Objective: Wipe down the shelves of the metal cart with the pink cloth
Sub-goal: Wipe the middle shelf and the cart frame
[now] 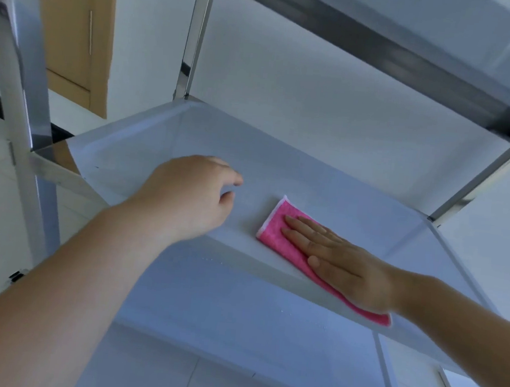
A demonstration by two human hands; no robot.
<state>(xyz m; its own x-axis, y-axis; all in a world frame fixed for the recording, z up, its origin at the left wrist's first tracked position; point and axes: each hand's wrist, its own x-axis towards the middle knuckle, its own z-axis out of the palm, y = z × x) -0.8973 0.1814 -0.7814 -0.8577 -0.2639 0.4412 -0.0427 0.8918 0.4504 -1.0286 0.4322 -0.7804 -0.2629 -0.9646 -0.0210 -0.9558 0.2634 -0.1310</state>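
While my right hand [343,264] lies flat on the pink cloth [278,229], my left hand [192,194] hovers loosely curled over the middle shelf [295,178] of the metal cart [199,34].

My right fingers are straight and together, palm down, pressing the folded cloth onto the shelf's near front part; its white-edged corner pokes out past my fingertips and a strip shows along the front lip. My left hand holds nothing, fingers bent inward, and sits left of the cloth, apart from it. Below is the lower shelf [237,315], speckled with small droplets. Above right runs the top shelf's edge [413,62]. Behind the cart stand a white wall [289,73] and a wooden door [74,23].
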